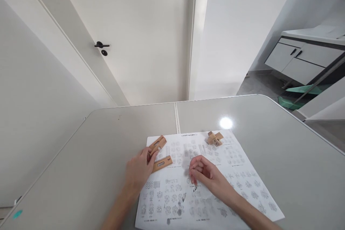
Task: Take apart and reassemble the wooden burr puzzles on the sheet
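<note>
Slotted wooden bars, stubby wooden cross

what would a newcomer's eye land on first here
Probably the white printed sheet on the grey table. At its upper right sits a cross-shaped wooden assembly; at its upper left, the left hand holds a slotted wooden piece. Just beyond the sheet, a bright glare spot shines on the table.

Smooth, bare-looking wood with a faint sheen in the slotted pieces; similarly smooth wood in the cross-shaped block. Thin, matt paper for the printed sheet. Hard, glossy finish on the tabletop, mirror-bright at one spot. Smooth, matt surface on the door; dark, metal-looking handle.
</note>
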### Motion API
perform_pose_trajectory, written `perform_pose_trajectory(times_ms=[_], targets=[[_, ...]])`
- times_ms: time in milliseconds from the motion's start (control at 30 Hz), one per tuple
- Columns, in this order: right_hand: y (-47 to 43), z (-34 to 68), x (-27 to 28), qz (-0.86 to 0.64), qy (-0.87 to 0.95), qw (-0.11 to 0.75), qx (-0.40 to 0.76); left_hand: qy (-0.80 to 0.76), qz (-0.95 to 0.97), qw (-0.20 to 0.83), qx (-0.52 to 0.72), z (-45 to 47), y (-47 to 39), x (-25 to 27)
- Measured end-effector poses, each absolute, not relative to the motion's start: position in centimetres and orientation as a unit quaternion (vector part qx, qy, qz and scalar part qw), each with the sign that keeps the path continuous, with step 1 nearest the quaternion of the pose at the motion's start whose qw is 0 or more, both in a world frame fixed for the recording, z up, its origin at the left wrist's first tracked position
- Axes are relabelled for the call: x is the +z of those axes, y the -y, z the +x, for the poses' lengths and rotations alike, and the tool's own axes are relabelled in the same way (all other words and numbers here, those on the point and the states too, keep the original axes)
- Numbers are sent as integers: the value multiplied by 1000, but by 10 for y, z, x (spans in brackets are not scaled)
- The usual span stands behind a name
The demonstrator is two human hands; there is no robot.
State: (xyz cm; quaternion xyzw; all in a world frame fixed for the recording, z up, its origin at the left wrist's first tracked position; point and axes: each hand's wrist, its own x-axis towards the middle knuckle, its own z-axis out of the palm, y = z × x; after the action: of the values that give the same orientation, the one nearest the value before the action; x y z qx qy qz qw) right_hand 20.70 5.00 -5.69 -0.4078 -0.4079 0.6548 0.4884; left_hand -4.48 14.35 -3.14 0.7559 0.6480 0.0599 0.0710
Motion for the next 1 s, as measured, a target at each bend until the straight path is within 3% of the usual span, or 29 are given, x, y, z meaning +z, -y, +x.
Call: perform_pose_trajectory(times_ms=[533, 800, 1000], targets=[[-49, 207, -63, -404, 419, 480, 656, -548, 835, 15, 38, -58, -160, -40], [-49, 207, -63, -416, 420, 474, 652, -459, 866, 17, 196, -58, -141, -44], [-49, 207, -61, -412, 421, 479, 651, -428, 882, 35, 194, -55, -139, -51]])
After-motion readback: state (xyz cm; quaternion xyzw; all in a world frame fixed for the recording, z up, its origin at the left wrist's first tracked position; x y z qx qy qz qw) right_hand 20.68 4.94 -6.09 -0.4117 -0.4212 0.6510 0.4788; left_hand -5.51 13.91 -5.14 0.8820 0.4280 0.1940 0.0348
